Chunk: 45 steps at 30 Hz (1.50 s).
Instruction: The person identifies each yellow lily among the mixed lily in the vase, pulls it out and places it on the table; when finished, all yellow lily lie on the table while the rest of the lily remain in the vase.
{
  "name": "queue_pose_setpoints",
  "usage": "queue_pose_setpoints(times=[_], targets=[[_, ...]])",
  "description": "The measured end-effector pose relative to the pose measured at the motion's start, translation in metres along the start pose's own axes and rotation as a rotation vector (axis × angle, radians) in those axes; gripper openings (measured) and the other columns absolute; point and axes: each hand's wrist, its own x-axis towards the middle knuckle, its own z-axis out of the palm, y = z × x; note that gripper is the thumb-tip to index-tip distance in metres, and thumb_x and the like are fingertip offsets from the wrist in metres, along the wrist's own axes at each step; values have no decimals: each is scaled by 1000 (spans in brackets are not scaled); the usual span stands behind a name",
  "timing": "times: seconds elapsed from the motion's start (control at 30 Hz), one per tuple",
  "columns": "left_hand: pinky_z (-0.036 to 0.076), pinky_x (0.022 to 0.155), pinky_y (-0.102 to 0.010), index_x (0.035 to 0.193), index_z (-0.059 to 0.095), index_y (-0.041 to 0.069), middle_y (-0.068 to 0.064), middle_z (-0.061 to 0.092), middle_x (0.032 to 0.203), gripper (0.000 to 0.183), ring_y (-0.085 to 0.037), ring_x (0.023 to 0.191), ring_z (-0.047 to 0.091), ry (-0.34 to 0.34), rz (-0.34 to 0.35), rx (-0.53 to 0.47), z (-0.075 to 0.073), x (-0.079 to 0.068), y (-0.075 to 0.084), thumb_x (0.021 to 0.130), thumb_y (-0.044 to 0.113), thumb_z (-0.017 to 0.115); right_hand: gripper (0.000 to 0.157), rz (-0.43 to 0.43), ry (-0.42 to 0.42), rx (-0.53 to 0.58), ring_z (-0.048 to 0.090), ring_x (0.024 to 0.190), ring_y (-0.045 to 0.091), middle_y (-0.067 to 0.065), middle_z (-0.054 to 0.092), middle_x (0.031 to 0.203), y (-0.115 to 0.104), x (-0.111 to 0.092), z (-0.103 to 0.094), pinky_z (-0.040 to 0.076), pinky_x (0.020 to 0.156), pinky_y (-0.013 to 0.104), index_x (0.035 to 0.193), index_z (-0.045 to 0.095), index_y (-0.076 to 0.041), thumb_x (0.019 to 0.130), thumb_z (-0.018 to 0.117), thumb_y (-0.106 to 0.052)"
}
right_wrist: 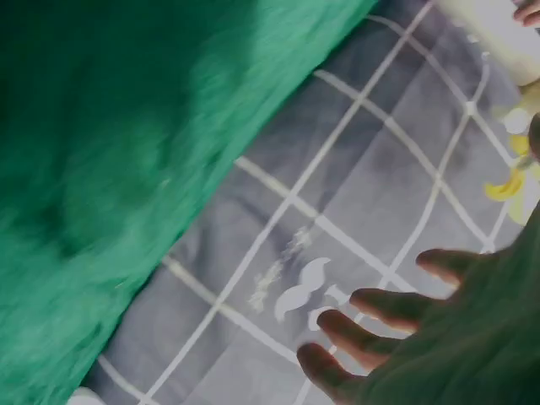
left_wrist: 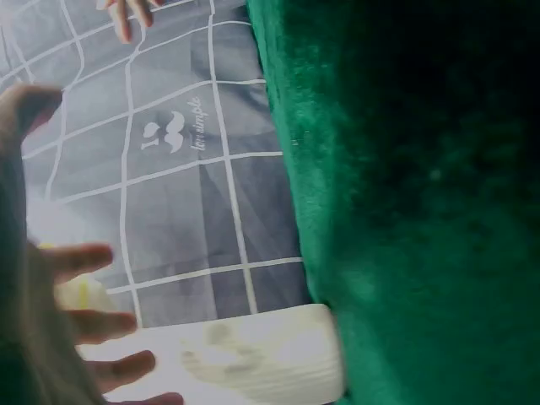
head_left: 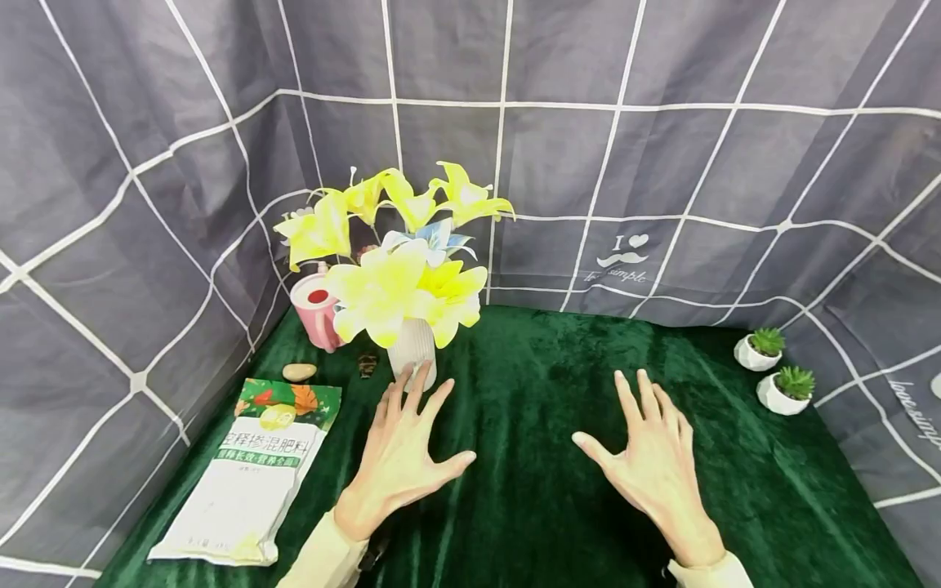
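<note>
Currently empty at left grip (head_left: 404,453) and right grip (head_left: 654,457), with fingers spread.
Just past left: upright vase (head_left: 412,347) with yellow flowers (head_left: 378,286) on green-covered desk (head_left: 529,490), can't tell whether touching. Probably a reaching step; next likely calls for curling left grip round vase.

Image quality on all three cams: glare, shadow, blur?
Head: fairly crisp, but yellow flowers overexposed; left wrist: vase washed out, left hand dim and soft; right wrist: green cloth darkens toward top left, right hand shadowed and soft.
</note>
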Motion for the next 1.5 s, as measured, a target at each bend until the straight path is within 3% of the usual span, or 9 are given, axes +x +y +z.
queue_pose_setpoints(times=[0.13, 0.27, 0.37, 0.57, 0.83, 1.1, 1.27, 1.4, 1.5], targets=[[49, 100, -51, 132, 62, 16, -8, 58, 144, 66, -31, 129, 54, 254, 13, -146, 3, 2, -7, 77, 51, 73, 89, -23, 61, 135, 45, 134, 39, 13, 46, 154, -20, -2, -4, 38, 101, 60, 156, 38, -25, 82, 76, -57], [51, 88, -41, 111, 69, 3, -13, 70, 115, 41, -30, 104, 62, 549, 39, -304, 8, 10, -15, 76, 25, 76, 59, -153, 210, 309, 62, 100, 20, 5, 68, 117, -49, 3, -6, 52, 83, 36, 134, 63, -15, 81, 84, -28], [50, 85, -35, 109, 68, -1, -16, 69, 112, 39, -30, 100, 62, 649, -43, -405, 10, 17, -20, 75, 16, 77, 38, -286, 294, 441, 61, 75, 10, 1, 70, 92, -75, 12, -5, 52, 68, 19, 116, 72, -11, 80, 84, -12], [53, 93, -39, 129, 56, 1, -17, 59, 126, 63, -32, 111, 59, 582, -317, -579, 5, 31, -31, 74, 14, 84, 19, -502, 358, 606, 61, 65, 5, -2, 68, 79, -129, 36, 5, 51, 60, 16, 100, 76, -8, 82, 79, -2], [49, 105, -54, 137, 48, 5, -19, 54, 127, 80, -36, 119, 55, 438, -482, -640, 14, 55, -49, 73, 27, 90, 12, -553, 255, 641, 57, 62, 7, 1, 68, 79, -195, 60, 31, 49, 58, 16, 102, 77, -6, 91, 72, -6], [53, 98, -49, 134, 54, 8, -16, 61, 124, 69, -31, 113, 61, 437, -490, -645, 27, 63, -59, 76, 26, 87, 19, -479, 218, 535, 64, 66, 17, 7, 67, 83, -240, 78, 57, 52, 58, 22, 115, 67, -6, 96, 66, -11], [45, 75, -39, 119, 59, 8, -15, 62, 97, 43, -36, 88, 59, 453, -475, -616, 32, 65, -61, 85, 27, 78, 7, -404, 315, 477, 48, 47, 12, 4, 54, 60, -254, 88, 66, 39, 46, 21, 93, 63, -7, 99, 60, -9], [53, 79, -45, 119, 59, 9, -15, 64, 100, 38, -32, 91, 64, 481, -489, -641, 33, 67, -61, 90, 29, 73, 33, -366, 309, 480, 25, 38, 3, 0, 38, 47, -260, 95, 70, 25, 40, 17, 71, 55, -9, 103, 56, -15], [57, 89, -53, 121, 59, 9, -17, 66, 110, 38, -31, 101, 67, 489, -507, -678, 32, 68, -63, 90, 27, 73, 41, -359, 312, 470, 21, 37, 2, -1, 36, 47, -263, 101, 72, 24, 39, 16, 65, 52, -11, 105, 53, -20]])
